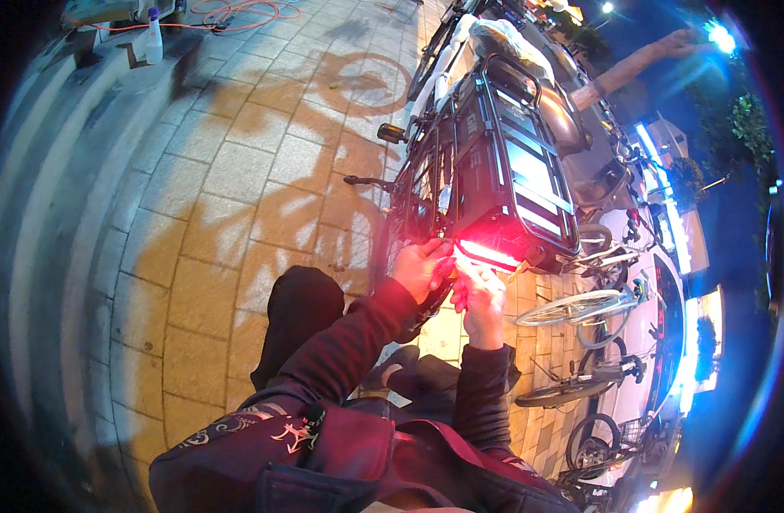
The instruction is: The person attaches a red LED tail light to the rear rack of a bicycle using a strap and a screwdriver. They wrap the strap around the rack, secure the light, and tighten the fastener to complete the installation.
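My left hand point(422, 269) and my right hand point(481, 294) meet at the rear end of an electric bicycle, just beside its glowing red tail light point(488, 254). Fingers of both hands are bent and pinched close together around something small that the glare and the fingers hide. Above the light sits a dark battery box point(485, 163) under a black metal rear rack point(538, 170). The rear wheel lies below my hands, partly covered by my left sleeve. A pedal point(390, 133) and a kickstand point(368, 181) stick out on the bicycle's left side.
Several parked bicycles, one with a pale wheel point(568, 308), stand to the right beside a white car point(664, 320). Stone steps point(65, 211) run along the left. A spray bottle point(154, 45) and an orange hose point(251, 24) lie at the upper left. Paving surrounds my legs.
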Available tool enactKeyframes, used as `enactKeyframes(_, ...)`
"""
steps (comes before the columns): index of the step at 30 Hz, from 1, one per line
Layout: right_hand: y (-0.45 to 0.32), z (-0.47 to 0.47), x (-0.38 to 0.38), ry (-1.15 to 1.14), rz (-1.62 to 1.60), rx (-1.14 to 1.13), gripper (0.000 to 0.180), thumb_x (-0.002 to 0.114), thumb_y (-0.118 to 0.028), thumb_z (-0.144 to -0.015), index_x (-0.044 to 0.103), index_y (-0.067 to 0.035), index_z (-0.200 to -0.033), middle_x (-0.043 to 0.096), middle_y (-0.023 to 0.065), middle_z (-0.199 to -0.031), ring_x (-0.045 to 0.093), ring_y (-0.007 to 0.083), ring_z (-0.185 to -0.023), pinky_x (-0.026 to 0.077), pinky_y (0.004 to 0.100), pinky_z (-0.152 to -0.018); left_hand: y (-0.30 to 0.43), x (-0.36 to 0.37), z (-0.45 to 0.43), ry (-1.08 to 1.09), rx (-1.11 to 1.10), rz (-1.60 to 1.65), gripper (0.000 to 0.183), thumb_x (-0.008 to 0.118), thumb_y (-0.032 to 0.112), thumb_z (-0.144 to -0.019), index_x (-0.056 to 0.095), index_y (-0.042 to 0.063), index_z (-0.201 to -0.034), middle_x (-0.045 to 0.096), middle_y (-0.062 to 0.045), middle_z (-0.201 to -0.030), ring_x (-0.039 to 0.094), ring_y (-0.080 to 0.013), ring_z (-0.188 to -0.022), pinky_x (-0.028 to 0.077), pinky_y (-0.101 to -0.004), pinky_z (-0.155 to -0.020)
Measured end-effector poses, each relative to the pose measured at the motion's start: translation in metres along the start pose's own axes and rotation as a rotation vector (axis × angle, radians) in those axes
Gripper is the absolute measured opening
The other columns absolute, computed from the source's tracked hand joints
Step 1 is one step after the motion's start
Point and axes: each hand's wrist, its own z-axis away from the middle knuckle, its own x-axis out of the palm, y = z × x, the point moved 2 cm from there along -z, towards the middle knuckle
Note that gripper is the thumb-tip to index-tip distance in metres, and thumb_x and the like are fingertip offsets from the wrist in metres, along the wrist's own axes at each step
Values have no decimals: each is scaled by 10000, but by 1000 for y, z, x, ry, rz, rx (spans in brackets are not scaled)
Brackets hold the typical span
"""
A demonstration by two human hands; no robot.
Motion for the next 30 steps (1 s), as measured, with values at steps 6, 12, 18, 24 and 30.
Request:
enactKeyframes(6,6,-3,-4,-3,9,-26,178,734,-218,-982,689,-51,-941,621,29,-689,556,97,-492,394,231,-431,2,-2,2,12,-25,-167,216,677,116,-1023,712,8,-1207,717,-41,-838,476,-64,-470,354,-236,-440)
enactKeyframes(12,9,-6,-4,35,3,-7,214,756,-226,-969,665,-41,-912,627,37,-680,564,102,-474,387,232,-406,5,-11,-6,-127,88,-340,221,692,151,-1021,744,9,-1181,700,-33,-768,479,-76,-453,358,-258,-434)
enactKeyframes(18,6,-3,-2,49,3,-19,213,760,-217,-967,661,-39,-906,627,37,-673,559,102,-468,383,227,-404,1,-6,-5,-55,-71,-161,237,663,196,-1046,754,6,-1155,704,-35,-755,467,-78,-428,361,-258,-428)
enactKeyframes(24,6,-3,-1,41,-7,-14,209,765,-220,-963,673,-38,-914,626,35,-672,557,102,-472,384,233,-410,-8,-16,-9,-120,-32,-193,269,643,206,-1058,711,-1,-1216,716,-46,-785,484,-88,-424,371,-260,-417)
enactKeyframes(30,10,-2,-2,71,5,7,225,779,-236,-957,691,-32,-920,628,34,-687,562,100,-487,395,233,-426,-8,-21,-7,-118,-73,-119,241,601,203,-1078,683,18,-1209,706,-48,-796,504,-121,-405,379,-271,-401)
